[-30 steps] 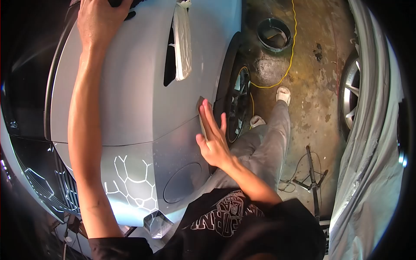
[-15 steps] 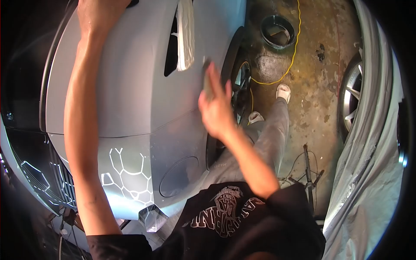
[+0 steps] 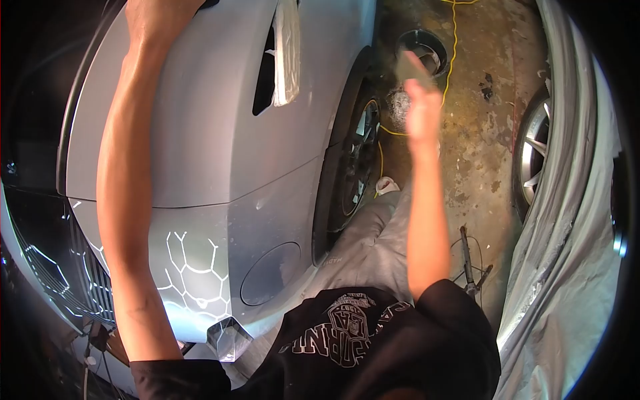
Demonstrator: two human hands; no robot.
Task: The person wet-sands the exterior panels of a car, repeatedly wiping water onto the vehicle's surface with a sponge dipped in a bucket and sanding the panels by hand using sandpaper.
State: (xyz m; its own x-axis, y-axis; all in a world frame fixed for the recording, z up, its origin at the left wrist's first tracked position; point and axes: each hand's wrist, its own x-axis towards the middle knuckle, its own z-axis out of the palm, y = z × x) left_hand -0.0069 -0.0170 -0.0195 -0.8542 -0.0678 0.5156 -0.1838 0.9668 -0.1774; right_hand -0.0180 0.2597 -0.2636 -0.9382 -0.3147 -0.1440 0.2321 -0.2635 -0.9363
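Observation:
My left hand (image 3: pixel 160 20) is at the top edge, over the upper part of the grey car panel (image 3: pixel 193 133); its fingers are cut off by the frame, with a bit of something black beside it. Out to the right of the car, my right hand (image 3: pixel 423 113) is raised over the floor, blurred by motion. It grips a flat grey-brown pad (image 3: pixel 412 72), which overlaps the black bucket (image 3: pixel 437 50) in view. A slot in the panel has whitish masking material (image 3: pixel 287 60) hanging along it.
Below the panel's slot is the car's wheel (image 3: pixel 360 160). A yellow cord (image 3: pixel 451 67) crosses the stained floor (image 3: pixel 480 167). On the right are a second wheel (image 3: pixel 533 153), a draped grey sheet (image 3: pixel 560 220) and a black stand (image 3: pixel 469 263). A faceted clear object (image 3: pixel 229 339) sits low at centre-left.
My right hand has come off the panel with the pad and swung up and right, over the floor near the bucket. My left hand stays near the top edge.

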